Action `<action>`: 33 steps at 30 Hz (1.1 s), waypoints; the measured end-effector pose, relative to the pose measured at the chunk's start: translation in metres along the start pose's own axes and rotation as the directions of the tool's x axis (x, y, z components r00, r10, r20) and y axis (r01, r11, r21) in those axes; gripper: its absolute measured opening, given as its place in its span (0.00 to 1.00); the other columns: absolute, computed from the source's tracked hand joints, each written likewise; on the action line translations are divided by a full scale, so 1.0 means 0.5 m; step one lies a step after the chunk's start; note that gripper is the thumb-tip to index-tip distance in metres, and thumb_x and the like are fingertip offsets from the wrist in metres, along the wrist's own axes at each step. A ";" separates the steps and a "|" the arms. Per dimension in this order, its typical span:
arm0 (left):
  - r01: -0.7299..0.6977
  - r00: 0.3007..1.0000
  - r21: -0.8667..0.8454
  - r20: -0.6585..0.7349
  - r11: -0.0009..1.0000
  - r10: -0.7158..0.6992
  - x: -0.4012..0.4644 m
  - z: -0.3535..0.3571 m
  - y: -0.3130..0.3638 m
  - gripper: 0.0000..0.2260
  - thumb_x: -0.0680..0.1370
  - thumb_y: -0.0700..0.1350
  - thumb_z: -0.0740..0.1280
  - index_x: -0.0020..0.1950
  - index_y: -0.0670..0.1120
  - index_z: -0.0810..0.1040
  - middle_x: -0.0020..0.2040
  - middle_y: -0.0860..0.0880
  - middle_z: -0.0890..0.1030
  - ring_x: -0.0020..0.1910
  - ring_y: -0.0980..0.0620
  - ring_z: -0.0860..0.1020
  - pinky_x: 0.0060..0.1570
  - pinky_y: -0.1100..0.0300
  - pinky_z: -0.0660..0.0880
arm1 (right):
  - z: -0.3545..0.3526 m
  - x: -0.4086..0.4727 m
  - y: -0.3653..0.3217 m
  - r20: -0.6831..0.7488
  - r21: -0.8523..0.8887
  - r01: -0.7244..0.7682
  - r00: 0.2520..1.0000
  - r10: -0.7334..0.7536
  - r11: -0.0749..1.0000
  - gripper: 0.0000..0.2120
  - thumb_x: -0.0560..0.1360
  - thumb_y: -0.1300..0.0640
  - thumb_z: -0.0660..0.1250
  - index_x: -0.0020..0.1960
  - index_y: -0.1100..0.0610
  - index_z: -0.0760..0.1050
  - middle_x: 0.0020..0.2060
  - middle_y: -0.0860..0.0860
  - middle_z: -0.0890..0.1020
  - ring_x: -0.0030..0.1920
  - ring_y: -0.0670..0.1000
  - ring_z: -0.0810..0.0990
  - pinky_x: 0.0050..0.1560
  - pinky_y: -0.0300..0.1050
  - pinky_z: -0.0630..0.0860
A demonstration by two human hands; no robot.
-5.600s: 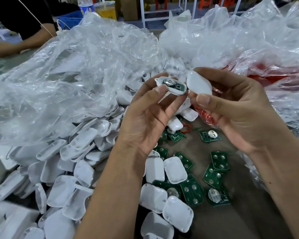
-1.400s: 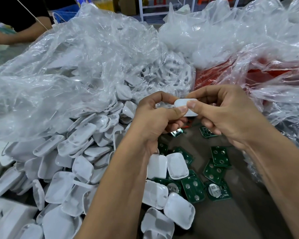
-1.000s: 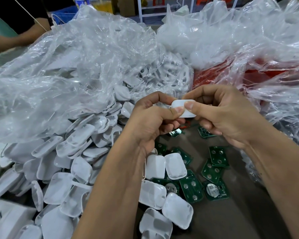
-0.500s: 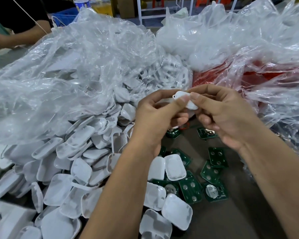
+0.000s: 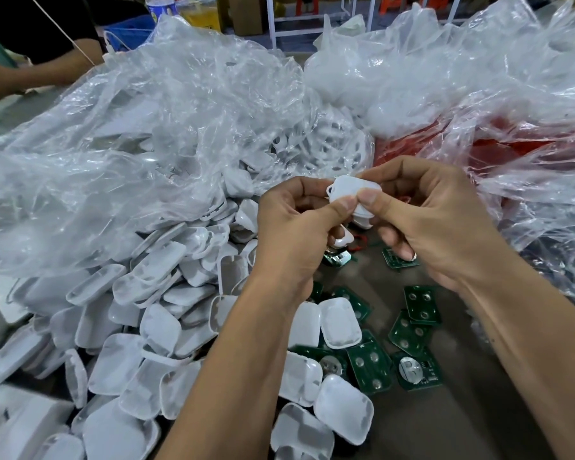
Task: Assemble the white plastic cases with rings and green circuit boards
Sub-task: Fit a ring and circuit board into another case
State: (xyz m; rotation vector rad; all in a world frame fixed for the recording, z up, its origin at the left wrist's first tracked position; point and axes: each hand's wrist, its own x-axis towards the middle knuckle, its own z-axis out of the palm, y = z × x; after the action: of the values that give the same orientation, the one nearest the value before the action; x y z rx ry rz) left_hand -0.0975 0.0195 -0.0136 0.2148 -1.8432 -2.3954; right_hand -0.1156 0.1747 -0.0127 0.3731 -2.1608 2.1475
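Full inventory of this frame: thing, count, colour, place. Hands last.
held case: one, white, closed, pinched between both thumbs and fingers above the table.
loose case halves: many, white, heaped at left and spilling toward the centre.
circuit boards: several, green, scattered on the brown table at lower right; some carry a coin cell.
plastic bags: several, clear, crumpled across the back; one at right covers something red.
bottle: one, blue label, top left, cropped.
other person's arm: one, far left.
left hand: grips the case.
right hand: grips the case.
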 end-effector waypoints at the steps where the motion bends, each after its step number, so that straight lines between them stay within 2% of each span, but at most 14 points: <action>1: 0.005 1.000 -0.001 0.001 1.000 -0.005 0.000 -0.001 0.001 0.07 0.75 0.31 0.73 0.52 0.33 0.80 0.36 0.39 0.80 0.24 0.54 0.72 0.25 0.65 0.68 | 0.000 0.000 -0.001 0.000 0.004 0.003 1.000 -0.003 1.000 0.03 0.77 0.64 0.74 0.50 0.59 0.83 0.31 0.56 0.82 0.20 0.46 0.72 0.18 0.34 0.65; 4: 0.019 1.000 0.010 0.001 1.000 -0.019 0.000 -0.003 0.002 0.08 0.76 0.31 0.73 0.53 0.32 0.79 0.38 0.37 0.79 0.24 0.54 0.72 0.25 0.65 0.68 | 0.001 0.000 0.000 0.000 0.006 -0.002 1.000 0.002 1.000 0.03 0.77 0.64 0.75 0.49 0.58 0.83 0.31 0.55 0.82 0.20 0.46 0.72 0.18 0.34 0.65; 6: 0.038 0.998 0.008 0.040 0.999 -0.038 0.000 -0.005 0.003 0.06 0.76 0.31 0.73 0.52 0.35 0.79 0.37 0.39 0.79 0.26 0.54 0.73 0.27 0.64 0.69 | -0.001 -0.001 0.000 0.005 -0.007 0.012 1.000 -0.012 1.000 0.04 0.77 0.64 0.75 0.49 0.57 0.83 0.32 0.58 0.82 0.21 0.47 0.73 0.18 0.35 0.66; 8: 0.046 0.994 0.004 0.097 0.999 -0.046 0.002 -0.010 0.005 0.06 0.77 0.31 0.72 0.50 0.39 0.79 0.36 0.43 0.77 0.28 0.53 0.75 0.30 0.63 0.71 | -0.003 -0.001 -0.001 0.013 -0.064 0.062 0.998 -0.062 0.996 0.05 0.77 0.63 0.75 0.49 0.55 0.82 0.34 0.61 0.82 0.21 0.49 0.75 0.19 0.37 0.68; 10: 0.028 0.990 0.007 0.138 1.000 -0.029 0.004 -0.017 0.006 0.07 0.77 0.31 0.71 0.47 0.41 0.77 0.35 0.45 0.75 0.31 0.52 0.77 0.33 0.62 0.75 | -0.005 -0.001 -0.001 0.017 -0.157 0.122 0.992 -0.121 0.980 0.06 0.77 0.61 0.76 0.50 0.54 0.80 0.35 0.58 0.83 0.23 0.51 0.77 0.20 0.40 0.71; 13: -0.011 0.985 0.016 0.172 1.000 0.008 0.006 -0.027 0.009 0.09 0.76 0.29 0.72 0.46 0.42 0.76 0.37 0.38 0.74 0.33 0.50 0.81 0.36 0.61 0.79 | -0.008 -0.001 -0.003 0.017 -0.211 0.159 0.987 -0.159 0.965 0.07 0.76 0.59 0.77 0.52 0.54 0.82 0.35 0.54 0.84 0.26 0.53 0.81 0.23 0.43 0.76; 16: -0.071 0.980 0.061 0.191 0.996 0.058 0.006 -0.031 0.011 0.10 0.75 0.28 0.73 0.48 0.38 0.74 0.40 0.25 0.73 0.35 0.47 0.83 0.38 0.60 0.81 | -0.011 -0.004 -0.005 0.015 -0.251 0.193 0.980 -0.196 0.948 0.07 0.75 0.60 0.78 0.50 0.54 0.83 0.34 0.52 0.84 0.26 0.50 0.82 0.25 0.40 0.77; 17: -0.102 0.978 0.089 0.190 0.991 0.083 0.007 -0.031 0.010 0.10 0.74 0.27 0.73 0.47 0.37 0.74 0.42 0.24 0.75 0.36 0.46 0.83 0.38 0.58 0.81 | -0.010 -0.006 -0.005 0.019 -0.270 0.211 0.977 -0.214 0.939 0.07 0.75 0.60 0.79 0.50 0.53 0.82 0.34 0.51 0.84 0.26 0.50 0.82 0.25 0.39 0.77; 20: -0.200 0.968 0.170 0.183 0.965 0.169 0.012 -0.035 0.007 0.14 0.72 0.26 0.74 0.41 0.41 0.73 0.43 0.31 0.83 0.38 0.40 0.84 0.41 0.49 0.84 | -0.003 -0.011 -0.009 0.046 -0.330 0.323 0.944 -0.326 0.887 0.07 0.73 0.59 0.80 0.48 0.54 0.82 0.39 0.51 0.84 0.33 0.50 0.86 0.28 0.39 0.80; 22: -0.254 0.959 0.191 0.177 0.948 0.221 0.015 -0.037 0.006 0.15 0.71 0.25 0.75 0.39 0.42 0.74 0.42 0.32 0.84 0.41 0.34 0.85 0.44 0.42 0.84 | 0.000 -0.011 -0.010 0.067 -0.378 0.407 0.908 -0.414 0.832 0.07 0.73 0.60 0.80 0.48 0.57 0.83 0.44 0.52 0.82 0.36 0.51 0.86 0.29 0.39 0.81; 23: -0.274 0.954 0.193 0.179 0.942 0.241 0.016 -0.038 0.006 0.15 0.71 0.25 0.75 0.39 0.41 0.75 0.42 0.33 0.84 0.41 0.34 0.85 0.43 0.43 0.84 | 0.000 -0.010 -0.010 0.064 -0.389 0.424 0.898 -0.435 0.818 0.07 0.74 0.60 0.80 0.48 0.58 0.83 0.44 0.52 0.82 0.36 0.50 0.86 0.28 0.40 0.81; 27: -0.304 0.942 0.180 0.204 0.935 0.267 0.015 -0.039 0.005 0.14 0.70 0.26 0.76 0.39 0.40 0.74 0.40 0.35 0.84 0.36 0.46 0.85 0.37 0.54 0.82 | -0.009 -0.007 -0.006 0.050 -0.363 0.419 0.901 -0.431 0.832 0.08 0.74 0.59 0.79 0.47 0.61 0.82 0.42 0.52 0.83 0.34 0.51 0.86 0.28 0.45 0.82; 30: -0.292 0.944 0.167 0.207 0.942 0.256 0.016 -0.039 0.003 0.14 0.70 0.26 0.76 0.40 0.40 0.75 0.36 0.38 0.83 0.34 0.48 0.84 0.35 0.57 0.81 | -0.008 -0.006 -0.003 0.041 -0.317 0.388 0.917 -0.396 0.866 0.07 0.75 0.60 0.79 0.47 0.59 0.81 0.38 0.50 0.84 0.32 0.52 0.86 0.28 0.46 0.82; 33: -0.244 0.957 0.123 0.193 0.962 0.218 0.010 -0.032 0.003 0.08 0.73 0.31 0.76 0.46 0.39 0.81 0.34 0.44 0.83 0.33 0.48 0.83 0.34 0.58 0.81 | -0.010 0.000 0.002 -0.002 -0.131 0.211 0.977 -0.213 0.969 0.05 0.77 0.61 0.76 0.51 0.58 0.81 0.33 0.51 0.83 0.26 0.51 0.82 0.24 0.43 0.79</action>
State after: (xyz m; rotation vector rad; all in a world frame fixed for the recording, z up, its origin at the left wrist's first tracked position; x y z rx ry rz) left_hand -0.0998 0.0031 -0.0165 -0.2012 -1.9951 -2.1851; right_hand -0.1165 0.1798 -0.0134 0.5475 -2.1288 1.8799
